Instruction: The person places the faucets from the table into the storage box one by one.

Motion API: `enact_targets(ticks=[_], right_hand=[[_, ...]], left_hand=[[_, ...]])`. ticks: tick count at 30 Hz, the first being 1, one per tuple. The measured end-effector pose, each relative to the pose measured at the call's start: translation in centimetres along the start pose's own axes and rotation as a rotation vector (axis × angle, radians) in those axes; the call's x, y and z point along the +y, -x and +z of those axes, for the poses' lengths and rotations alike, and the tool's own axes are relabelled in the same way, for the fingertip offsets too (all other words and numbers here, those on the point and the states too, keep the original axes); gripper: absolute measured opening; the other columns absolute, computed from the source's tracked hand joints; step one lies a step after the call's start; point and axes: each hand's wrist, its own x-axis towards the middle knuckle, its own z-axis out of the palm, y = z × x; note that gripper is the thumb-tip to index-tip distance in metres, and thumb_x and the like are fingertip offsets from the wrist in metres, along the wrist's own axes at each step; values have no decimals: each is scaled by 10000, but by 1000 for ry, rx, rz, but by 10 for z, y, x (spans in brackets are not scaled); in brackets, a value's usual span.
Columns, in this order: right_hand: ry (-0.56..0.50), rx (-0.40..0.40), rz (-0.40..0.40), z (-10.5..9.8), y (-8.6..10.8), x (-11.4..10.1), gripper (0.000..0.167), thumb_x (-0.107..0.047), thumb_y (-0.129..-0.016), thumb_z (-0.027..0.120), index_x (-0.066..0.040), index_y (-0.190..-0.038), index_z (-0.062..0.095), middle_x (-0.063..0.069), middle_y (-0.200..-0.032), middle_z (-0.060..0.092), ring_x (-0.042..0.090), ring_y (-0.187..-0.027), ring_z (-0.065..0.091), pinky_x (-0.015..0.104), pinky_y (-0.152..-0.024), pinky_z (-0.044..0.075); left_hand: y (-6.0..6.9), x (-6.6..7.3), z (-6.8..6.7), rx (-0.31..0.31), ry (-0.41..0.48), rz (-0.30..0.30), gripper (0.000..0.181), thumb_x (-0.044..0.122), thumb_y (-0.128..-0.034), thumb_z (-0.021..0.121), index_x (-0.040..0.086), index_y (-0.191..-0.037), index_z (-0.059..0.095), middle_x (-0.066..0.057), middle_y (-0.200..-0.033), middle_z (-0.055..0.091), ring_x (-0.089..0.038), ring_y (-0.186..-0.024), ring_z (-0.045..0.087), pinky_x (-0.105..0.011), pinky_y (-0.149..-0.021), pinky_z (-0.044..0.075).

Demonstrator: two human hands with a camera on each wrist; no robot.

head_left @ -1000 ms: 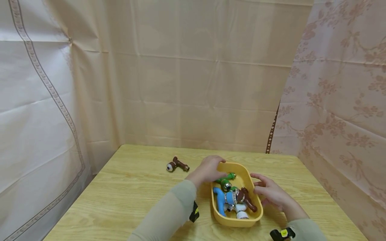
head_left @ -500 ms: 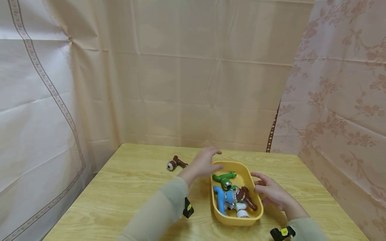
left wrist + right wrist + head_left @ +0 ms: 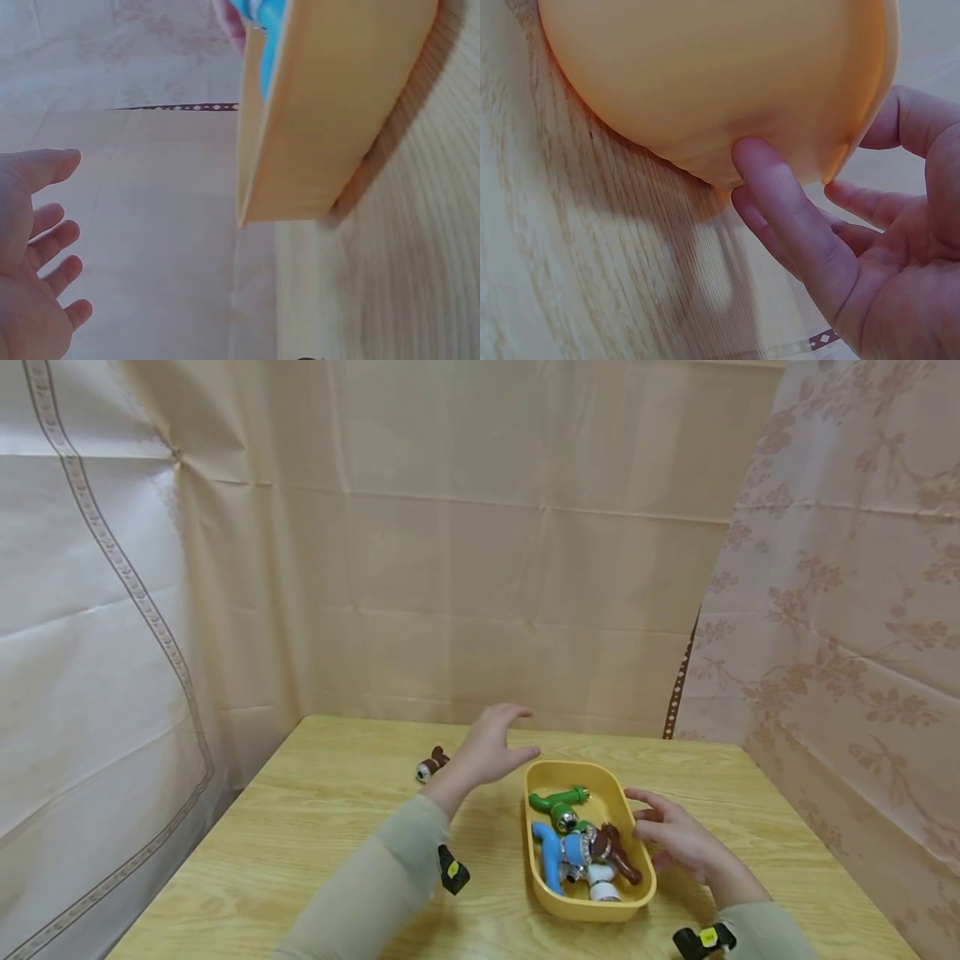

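Observation:
A yellow plastic tub (image 3: 588, 910) stands on the table with several tap-shaped fittings inside. Among them are a green tap (image 3: 558, 802), a blue tap (image 3: 551, 856), a brown tap (image 3: 618, 856) and a white tap (image 3: 602, 885). My left hand (image 3: 487, 747) is above the table beyond the tub's left side, fingers and thumb spread, holding nothing. Another brown tap (image 3: 431, 764) lies on the table, partly hidden behind that hand. My right hand (image 3: 678, 839) is at the tub's right side, fingertips resting against its outer wall; the right wrist view shows those fingers (image 3: 780, 195) loosely bent.
The wooden table (image 3: 315, 860) ends at a back edge just beyond my left hand. Beige curtains (image 3: 487, 568) hang behind it, with a patterned curtain (image 3: 847, 652) on the right and a pale one (image 3: 90, 693) on the left.
My left hand has left the tub's inside, moving up and to the left toward the loose brown tap, now partly covering it. My right hand and the tub stay almost still.

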Motion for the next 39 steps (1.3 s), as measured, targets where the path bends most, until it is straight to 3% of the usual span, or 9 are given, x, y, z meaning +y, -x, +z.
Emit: enact_targets(ticks=[16,33,39], right_hand=[[0,-2,-9,-1,-1,1,791,-23,-927,589,-7,-1598,170,398,-1445,375,374,-1099,646,563,-682,596],[2,-4,-13,-1,0,0,781,-28,-934,588,-10,-1598,177,389,-1436,390,369,-1085,653,558,-679,597],[5,7,-12,1,0,1,774,-31,-931,593,-8,-1593,195,402,-1449,380,378,-1116,633,564,-682,596]], left_hand=[[8,-19,-25,177,92,-1,597,249,-902,798,88,-1421,552,-88,-1453,514,-295,-1363,439,-477,-1115,381],[15,-48,-40,234,98,-83,645,264,-889,810,81,-1443,534,-91,-1479,490,-303,-1374,431,-487,-1134,355],[20,-58,-42,243,119,-141,633,267,-896,805,99,-1445,539,-86,-1489,482,-310,-1383,420,-517,-1129,356]])
